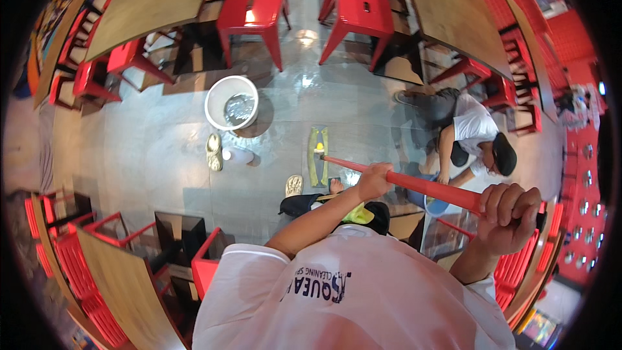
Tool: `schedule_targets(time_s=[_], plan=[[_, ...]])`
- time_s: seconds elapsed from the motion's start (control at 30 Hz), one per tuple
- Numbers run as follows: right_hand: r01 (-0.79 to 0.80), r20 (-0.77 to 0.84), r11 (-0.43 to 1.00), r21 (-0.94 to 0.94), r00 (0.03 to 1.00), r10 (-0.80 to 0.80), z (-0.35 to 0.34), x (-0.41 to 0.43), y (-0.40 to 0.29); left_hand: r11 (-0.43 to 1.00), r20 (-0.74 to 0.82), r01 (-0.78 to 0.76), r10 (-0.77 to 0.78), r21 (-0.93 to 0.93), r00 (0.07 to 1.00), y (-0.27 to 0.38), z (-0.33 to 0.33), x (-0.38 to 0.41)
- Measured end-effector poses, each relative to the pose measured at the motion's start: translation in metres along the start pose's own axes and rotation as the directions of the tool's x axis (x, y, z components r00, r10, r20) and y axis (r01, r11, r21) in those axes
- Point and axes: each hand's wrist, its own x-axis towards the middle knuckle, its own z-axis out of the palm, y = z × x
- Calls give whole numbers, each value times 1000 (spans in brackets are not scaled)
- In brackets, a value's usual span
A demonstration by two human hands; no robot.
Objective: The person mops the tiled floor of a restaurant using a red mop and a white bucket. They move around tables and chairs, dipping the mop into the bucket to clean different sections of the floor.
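Observation:
Both my hands are closed around the red pole [427, 185] of a flat mop. My left hand [375, 181] grips it lower down, in front of my chest. Near its black-tipped upper end, my right hand [508, 209] is wrapped round it at the right. The pole slants down to the flat mop head [319, 156], which has yellow-green edges and lies on the wet grey tiled floor. One foot wears a light clog [293, 186]; the other, beside the mop head, looks bare. A yellow-green cloth [358, 215] hangs at my waist.
A white bucket of water [207, 102], a loose clog [214, 151] and a pale bottle [239, 155] stand left. At right a person [474, 126] in a black cap bends over a blue bucket [436, 207]. Red metal stools [251, 7] and wooden tables [150, 0] surround the floor.

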Motion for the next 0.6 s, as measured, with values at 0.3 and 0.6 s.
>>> schedule_targets(time_s=[0.3,0.6], plan=[[-90,-228,983,-159,972,52,-20,-36,-29,996,160,79,-71,-44,985,-3,59,-4],[-35,-214,925,-377,976,-50,-39,-81,-20,998,139,39,-30,-57,990,-9,157,8]])
